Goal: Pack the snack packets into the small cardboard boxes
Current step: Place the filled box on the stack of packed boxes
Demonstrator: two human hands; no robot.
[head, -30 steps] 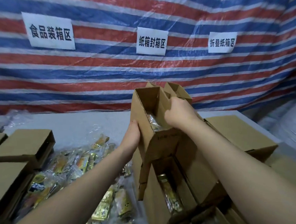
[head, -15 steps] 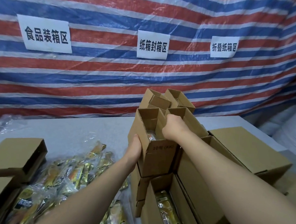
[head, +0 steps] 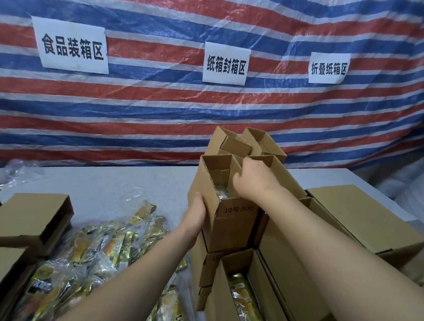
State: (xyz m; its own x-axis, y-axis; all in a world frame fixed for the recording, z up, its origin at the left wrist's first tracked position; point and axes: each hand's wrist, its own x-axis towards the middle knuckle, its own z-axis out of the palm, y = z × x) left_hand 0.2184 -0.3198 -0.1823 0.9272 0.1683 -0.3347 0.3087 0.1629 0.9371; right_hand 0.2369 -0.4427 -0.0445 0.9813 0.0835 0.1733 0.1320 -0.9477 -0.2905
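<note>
Striped tarpaulin (head: 159, 113) backs the grey counter (head: 101, 186); both hands, left hand (head: 195, 214) and right hand (head: 250, 180), grip a filled open brown cardboard box (head: 230, 210) atop the stack, while many loose gold snack packets (head: 98, 252) remain unpacked.

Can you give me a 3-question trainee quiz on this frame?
1. True or false: the box that both hands hold has its top flaps folded shut.
2. Which hand holds that box at its lower left side? A) left hand B) right hand C) neither
3. Fill in: the loose packets lie on the table to the ____ of the stacked boxes.

Key: 1 false, the top is open and a packet shows inside. 2 A; the right hand grips the top edge. 3 left.
</note>
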